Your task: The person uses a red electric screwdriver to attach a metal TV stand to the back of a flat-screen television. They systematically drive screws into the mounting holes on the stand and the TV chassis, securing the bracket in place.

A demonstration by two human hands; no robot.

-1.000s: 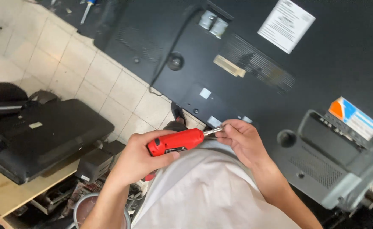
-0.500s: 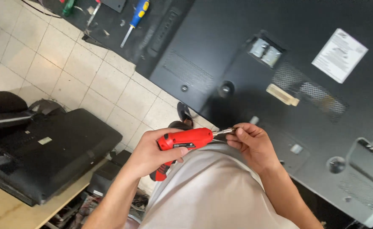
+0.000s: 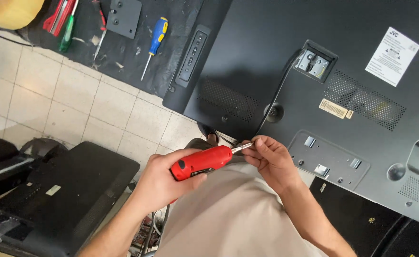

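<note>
We hold a red electric screwdriver [image 3: 201, 163] in our left hand [image 3: 164, 183]. Our fingers are wrapped tight around its fat red body. The tool lies almost flat in front of our belly, and its thin metal bit [image 3: 242, 147] points to the right and a little up.

Our right hand [image 3: 270, 159] is at the tip of the tool. The fingertips [image 3: 250, 149] pinch the end of the bit. We cannot tell if there is a tiny screw between them.

Just past our hands lies the big black back of a flat television [image 3: 314, 71], face down. A black cable [image 3: 278, 93] runs down its back to the edge near our right hand. A white sticker [image 3: 392, 55] sits on it at the upper right.

Far from our hands, at the top left, a screwdriver with a blue and yellow handle [image 3: 155, 41] lies on a dark mat [image 3: 171, 47], near a small grey metal plate [image 3: 124, 16]. The floor [image 3: 52, 95] has pale square tiles. Another black device [image 3: 62, 190] sits at the lower left, beside our left arm.
</note>
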